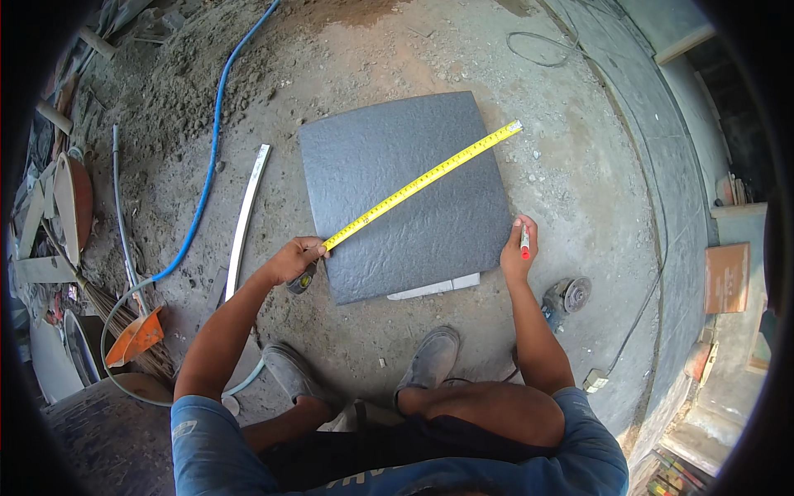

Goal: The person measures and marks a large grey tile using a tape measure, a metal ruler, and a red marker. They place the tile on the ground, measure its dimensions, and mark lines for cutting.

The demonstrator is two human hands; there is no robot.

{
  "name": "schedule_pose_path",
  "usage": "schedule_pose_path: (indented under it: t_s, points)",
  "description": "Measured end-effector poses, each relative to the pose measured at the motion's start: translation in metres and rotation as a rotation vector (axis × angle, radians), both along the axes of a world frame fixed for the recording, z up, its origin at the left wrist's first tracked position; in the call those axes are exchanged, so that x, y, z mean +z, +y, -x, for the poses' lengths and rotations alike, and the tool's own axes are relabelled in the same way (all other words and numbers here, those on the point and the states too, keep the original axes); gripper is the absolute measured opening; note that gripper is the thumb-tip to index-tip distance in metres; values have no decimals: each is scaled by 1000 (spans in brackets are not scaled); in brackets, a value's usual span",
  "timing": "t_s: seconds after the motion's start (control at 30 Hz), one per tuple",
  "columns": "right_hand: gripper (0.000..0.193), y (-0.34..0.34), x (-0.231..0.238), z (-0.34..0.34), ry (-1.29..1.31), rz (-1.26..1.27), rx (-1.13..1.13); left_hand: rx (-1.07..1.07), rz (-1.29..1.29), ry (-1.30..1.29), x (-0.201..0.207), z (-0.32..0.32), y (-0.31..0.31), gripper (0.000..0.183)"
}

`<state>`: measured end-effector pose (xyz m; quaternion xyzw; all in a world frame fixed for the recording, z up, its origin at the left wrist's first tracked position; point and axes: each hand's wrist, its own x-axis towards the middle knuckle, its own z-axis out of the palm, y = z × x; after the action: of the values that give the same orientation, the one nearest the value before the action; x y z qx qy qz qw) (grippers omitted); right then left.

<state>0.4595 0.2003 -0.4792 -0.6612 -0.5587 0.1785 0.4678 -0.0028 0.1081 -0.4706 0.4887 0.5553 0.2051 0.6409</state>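
Observation:
A dark grey, rough-faced floor tile (405,215) lies in front of me, propped on a pale block (434,286) that shows under its near edge. My left hand (296,260) is closed on a tape measure at the tile's left edge. The yellow blade of the tape measure (422,183) runs slantwise over the tile, and its tip sticks out past the upper right side. At the tile's right edge, my right hand (518,248) grips a white marker with a red end (524,241); its fingers are beside the tile's side.
An angle grinder (567,296) rests on the concrete near my right forearm, with a cord and plug (595,380) close by. Left of the tile lie a white metal strip (246,215) and a blue hose (217,124). An orange scoop (136,335) and a broom (124,318) are farther left.

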Motion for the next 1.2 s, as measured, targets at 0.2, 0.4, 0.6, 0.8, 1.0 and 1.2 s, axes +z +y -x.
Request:
schedule_pose_path:
  t_s: [0.2, 0.4, 0.6, 0.8, 1.0, 1.2]
  points:
    - [22, 3, 1, 3, -45, 36, 54, -49, 76, 87, 15, 12, 28, 29]
    - [23, -4, 9, -19, 77, 21, -51, -159, 197, 121, 25, 26, 35, 24]
    - [29, -16, 20, -48, 148, 2, -159, -399, 304, 240, 27, 33, 32, 25]
    - [31, -37, 28, -51, 149, 33, -127, -397, 386, 276, 24, 11, 10, 25]
    - [27, -44, 21, -48, 184, 36, -111, -444, 315, 264, 12, 2, -5, 24]
    - [21, -45, 12, -47, 202, 0, -93, -379, 343, 197, 5, -3, -10, 24]
